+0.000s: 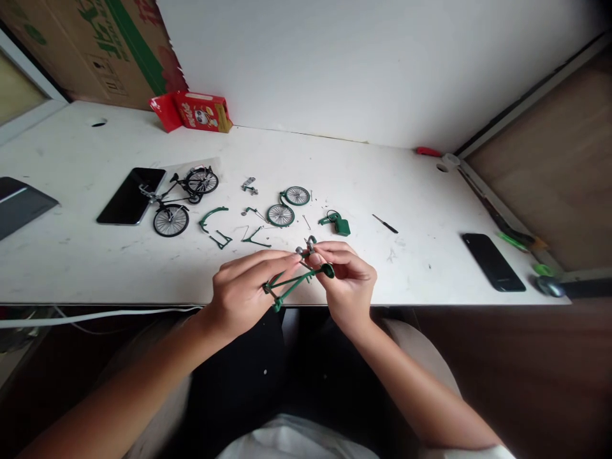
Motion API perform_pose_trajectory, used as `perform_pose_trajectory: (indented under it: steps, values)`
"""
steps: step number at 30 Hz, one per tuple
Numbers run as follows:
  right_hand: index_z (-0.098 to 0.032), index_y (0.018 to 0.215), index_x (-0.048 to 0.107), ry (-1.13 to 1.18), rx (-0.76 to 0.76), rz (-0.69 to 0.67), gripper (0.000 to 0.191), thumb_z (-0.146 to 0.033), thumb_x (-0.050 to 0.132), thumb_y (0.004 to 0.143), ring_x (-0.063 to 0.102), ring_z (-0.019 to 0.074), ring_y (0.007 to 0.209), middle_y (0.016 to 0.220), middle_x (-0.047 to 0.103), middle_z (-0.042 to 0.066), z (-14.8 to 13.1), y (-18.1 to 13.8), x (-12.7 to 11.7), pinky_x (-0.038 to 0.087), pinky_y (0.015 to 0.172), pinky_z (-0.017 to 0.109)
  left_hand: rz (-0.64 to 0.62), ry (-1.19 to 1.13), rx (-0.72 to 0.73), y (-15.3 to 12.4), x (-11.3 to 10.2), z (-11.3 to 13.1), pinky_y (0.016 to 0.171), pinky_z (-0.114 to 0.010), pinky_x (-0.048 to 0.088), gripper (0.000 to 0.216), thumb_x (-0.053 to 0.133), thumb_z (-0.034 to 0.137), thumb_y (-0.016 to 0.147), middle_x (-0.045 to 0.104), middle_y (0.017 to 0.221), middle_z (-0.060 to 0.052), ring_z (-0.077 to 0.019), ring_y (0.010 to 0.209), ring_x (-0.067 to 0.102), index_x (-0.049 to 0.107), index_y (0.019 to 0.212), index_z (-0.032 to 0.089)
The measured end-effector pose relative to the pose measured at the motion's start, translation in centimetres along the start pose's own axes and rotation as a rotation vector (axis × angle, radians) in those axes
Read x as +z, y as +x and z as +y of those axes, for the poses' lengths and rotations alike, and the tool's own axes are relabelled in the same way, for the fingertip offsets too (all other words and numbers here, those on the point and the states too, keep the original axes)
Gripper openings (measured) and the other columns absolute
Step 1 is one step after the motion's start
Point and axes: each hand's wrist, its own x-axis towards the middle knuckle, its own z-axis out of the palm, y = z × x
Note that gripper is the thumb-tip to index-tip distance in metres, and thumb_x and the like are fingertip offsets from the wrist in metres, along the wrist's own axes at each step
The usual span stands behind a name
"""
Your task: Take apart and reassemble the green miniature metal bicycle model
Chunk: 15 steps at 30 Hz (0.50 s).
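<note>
While both hands meet just above the near edge, the left hand (246, 287) and the right hand (351, 280) hold the green bike frame (299, 278) between them, fingertips narrowed around the small grey part (312, 242) at one end. Such thin tubes probably want a light pinch, with one hand steadying while the other adjusts. Beyond, the scuffed white table (421, 268) bears loose green wheels (280, 215), a screwdriver (385, 224) and a black toy bike (180, 183); a red box (205, 113) sits near the white wall (335, 64).
</note>
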Motion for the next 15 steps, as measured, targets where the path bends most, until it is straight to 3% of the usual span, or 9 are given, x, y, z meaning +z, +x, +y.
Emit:
perform_pose_trajectory:
  steps: [5, 15]
  values:
    - [-0.035, 0.094, 0.087, -0.124, -0.185, 0.039, 0.017, -0.020, 0.088, 0.087, 0.080, 0.0232, 0.093, 0.099, 0.084, 0.004, 0.2, -0.5, -0.2, 0.070, 0.080, 0.043, 0.000, -0.056, -0.014, -0.1, 0.0, 0.6, 0.086, -0.030, 0.071, 0.026, 0.078, 0.000, 0.092, 0.085, 0.105, -0.012, -0.0203, 0.093, 0.083, 0.079, 0.114, 0.014]
    - [-0.036, 0.092, 0.084, -0.277, -0.353, -0.009, 0.018, -0.020, 0.089, 0.085, 0.082, 0.0250, 0.085, 0.095, 0.085, 0.004, -0.3, -0.1, -1.3, 0.071, 0.071, 0.044, -0.017, -0.074, -0.007, -0.2, -0.6, 1.0, 0.089, -0.029, 0.070, 0.028, 0.077, 0.000, 0.094, 0.085, 0.108, -0.011, -0.0191, 0.096, 0.083, 0.079, 0.118, 0.015]
